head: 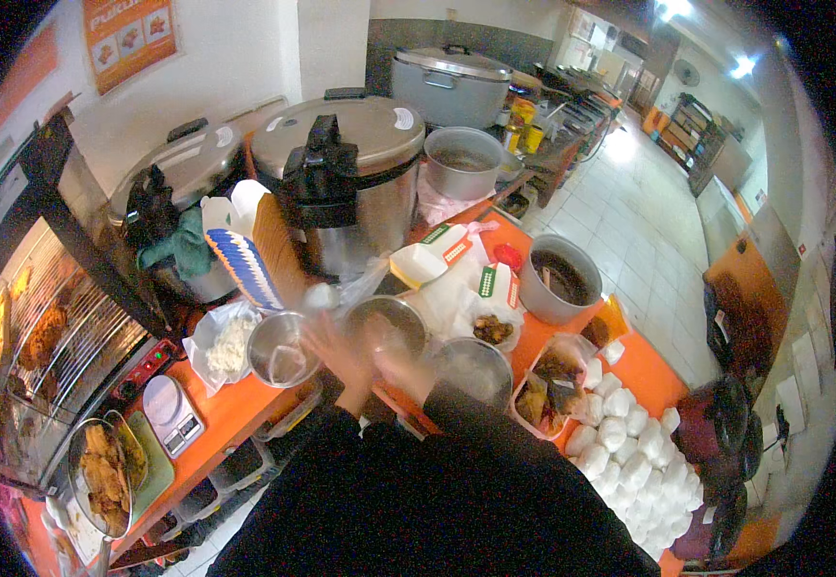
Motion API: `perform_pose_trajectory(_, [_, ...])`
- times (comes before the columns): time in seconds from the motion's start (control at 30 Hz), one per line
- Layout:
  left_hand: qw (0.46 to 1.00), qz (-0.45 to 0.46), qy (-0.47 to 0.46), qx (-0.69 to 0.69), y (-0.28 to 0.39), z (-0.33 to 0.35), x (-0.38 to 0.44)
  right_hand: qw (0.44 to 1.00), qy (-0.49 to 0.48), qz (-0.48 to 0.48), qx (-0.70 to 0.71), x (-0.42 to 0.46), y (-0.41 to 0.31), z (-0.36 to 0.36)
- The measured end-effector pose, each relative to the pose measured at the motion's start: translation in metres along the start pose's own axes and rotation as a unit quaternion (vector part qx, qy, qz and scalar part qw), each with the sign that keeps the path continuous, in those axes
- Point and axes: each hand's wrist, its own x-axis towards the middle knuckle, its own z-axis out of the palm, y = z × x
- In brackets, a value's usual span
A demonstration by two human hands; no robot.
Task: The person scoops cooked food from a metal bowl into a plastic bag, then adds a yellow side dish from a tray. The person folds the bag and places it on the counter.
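Note:
My left hand (pixel 340 357), blurred, is spread over the counter between two metal bowls, at the right rim of the left metal bowl (pixel 277 360), which has something pale inside. My right hand (pixel 397 360), blurred by motion, is over the middle metal bowl (pixel 389 321); whether it holds anything cannot be made out. Another metal bowl (pixel 472 371) is right of my right forearm. White rice (pixel 230 346) lies on paper left of the bowls. A small white lump (pixel 322 296) sits behind my left hand. Dark food pieces (pixel 493 329) lie in a white wrapper behind the right bowl.
Many white wrapped packets (pixel 627 447) are piled at the right, beside a plastic tub with bags (pixel 549 397). Large rice cookers (pixel 353 180) stand behind. A deep pot (pixel 560 278) is at the back right. A kitchen scale (pixel 172 415), fried food in a strainer (pixel 104 476) and a lit display warmer (pixel 57 339) are left.

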Motion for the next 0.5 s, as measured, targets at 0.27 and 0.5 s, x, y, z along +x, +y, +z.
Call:
perform_pose_trajectory(0.27, [0.998,0.057,0.021,-0.031,-0.006,0.008,0.011,0.972,-0.134,-0.1,0.166,-0.036,0.014,-0.036])
perform_pose_trajectory(0.5, [0.991,0.094,-0.097,0.003,-0.026,0.0,0.031,0.879,0.314,0.026,-0.358,-0.006,-0.003,-0.202])
